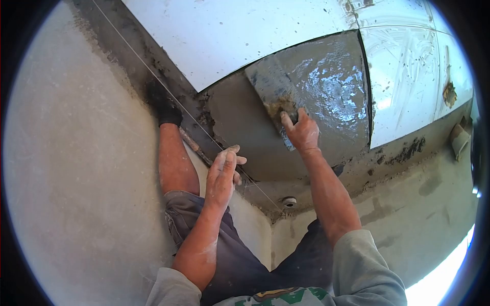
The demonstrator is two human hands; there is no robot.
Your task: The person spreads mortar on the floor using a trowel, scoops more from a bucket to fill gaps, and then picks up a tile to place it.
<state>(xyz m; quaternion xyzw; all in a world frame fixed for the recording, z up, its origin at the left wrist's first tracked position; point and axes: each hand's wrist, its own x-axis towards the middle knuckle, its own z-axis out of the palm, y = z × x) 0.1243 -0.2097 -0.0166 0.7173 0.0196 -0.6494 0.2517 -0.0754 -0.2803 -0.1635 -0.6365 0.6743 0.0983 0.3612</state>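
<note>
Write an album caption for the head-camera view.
Right hand gripping a plastering trowel over wet mortar beside white tiles, left hand open near a taut string.

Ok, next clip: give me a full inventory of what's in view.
Trowel: one, grey, flat on the mortar
Mortar: one patch, grey, shiny at right, beside the tiles
Tiles: at least three, white, top and right
String: one, white, top left toward the corner
Rod-like thing: one, reddish brown, beside the lower leg
Round fitting: one, pale, near the corner
Lump: one, brown, on a right-hand tile
Walls: two, grey-beige, meeting below centre
Shorts: one pair, dark, bottom
Covered foot: one, black, left
Left hand: one, dusty, empty, centre
Right hand: one, dusty, on the trowel
</note>
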